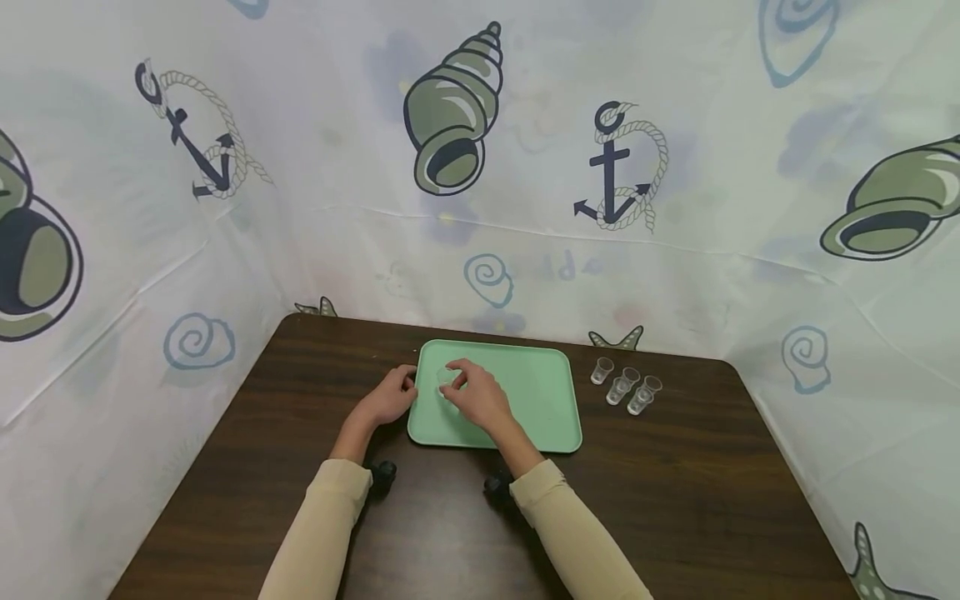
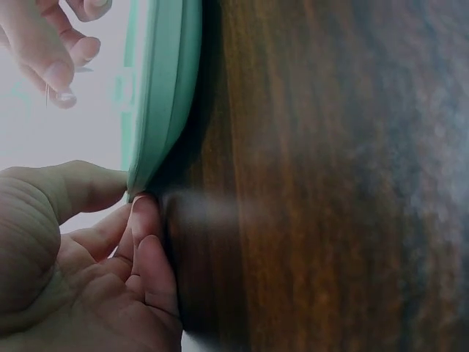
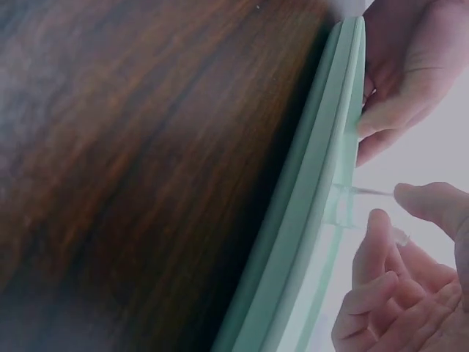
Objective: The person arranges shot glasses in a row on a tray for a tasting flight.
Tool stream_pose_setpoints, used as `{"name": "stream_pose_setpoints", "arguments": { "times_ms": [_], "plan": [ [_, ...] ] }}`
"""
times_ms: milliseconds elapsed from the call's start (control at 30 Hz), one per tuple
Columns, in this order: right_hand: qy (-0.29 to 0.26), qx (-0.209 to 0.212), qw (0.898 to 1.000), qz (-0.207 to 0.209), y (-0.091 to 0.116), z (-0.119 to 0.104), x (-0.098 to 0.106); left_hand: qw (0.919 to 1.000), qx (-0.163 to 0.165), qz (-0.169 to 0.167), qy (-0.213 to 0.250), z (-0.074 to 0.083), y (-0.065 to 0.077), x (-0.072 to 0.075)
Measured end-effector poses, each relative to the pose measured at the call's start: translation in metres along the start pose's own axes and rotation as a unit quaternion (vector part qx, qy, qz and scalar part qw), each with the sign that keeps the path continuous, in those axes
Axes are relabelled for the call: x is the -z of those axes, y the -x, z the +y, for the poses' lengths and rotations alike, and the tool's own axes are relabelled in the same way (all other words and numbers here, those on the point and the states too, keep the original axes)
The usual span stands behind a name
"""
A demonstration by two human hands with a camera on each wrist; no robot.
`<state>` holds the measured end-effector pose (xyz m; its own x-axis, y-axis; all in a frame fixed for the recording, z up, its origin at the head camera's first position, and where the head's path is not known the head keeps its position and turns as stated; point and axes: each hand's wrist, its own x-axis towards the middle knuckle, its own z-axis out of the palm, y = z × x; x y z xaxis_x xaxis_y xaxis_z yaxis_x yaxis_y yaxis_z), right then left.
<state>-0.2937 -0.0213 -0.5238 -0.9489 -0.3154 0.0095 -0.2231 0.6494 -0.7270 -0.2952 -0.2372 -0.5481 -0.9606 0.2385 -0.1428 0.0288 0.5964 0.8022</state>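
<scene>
Cup (image 1: 444,378), clear and round-rimmed, is pinched by the right hand (image 1: 482,400).

Honestly looks like some makeshift booth from here, pale printed fabric (image 1: 322,125), shells (image 1: 452,104) and anchors (image 1: 609,171), walling in a dark wood-look worktop (image 1: 712,492).

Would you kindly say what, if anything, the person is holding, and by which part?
The right grip pinches a clear cup, apparently near its rim; the left grip holds the green tray by its left edge.
</scene>
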Motion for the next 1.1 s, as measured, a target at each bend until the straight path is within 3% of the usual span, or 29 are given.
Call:
{"name": "stream_pose_setpoints", "arguments": {
  "times_ms": [300, 667, 1100],
  "plan": [
    [-0.012, -0.021, 1.000, 0.003, 0.008, 0.004, 0.007, 1.0000, 0.005, 0.007, -0.001, -0.003, -0.002, -0.003],
    [-0.029, -0.010, 0.998, 0.052, 0.026, 0.013, 0.029, 0.9999, 0.014, 0.006, 0.004, -0.002, -0.002, -0.003],
    [-0.058, -0.030, 0.992, 0.107, 0.047, 0.041, 0.060, 0.9999, 0.013, 0.002, 0.005, 0.000, -0.003, -0.003]
  ]
}}
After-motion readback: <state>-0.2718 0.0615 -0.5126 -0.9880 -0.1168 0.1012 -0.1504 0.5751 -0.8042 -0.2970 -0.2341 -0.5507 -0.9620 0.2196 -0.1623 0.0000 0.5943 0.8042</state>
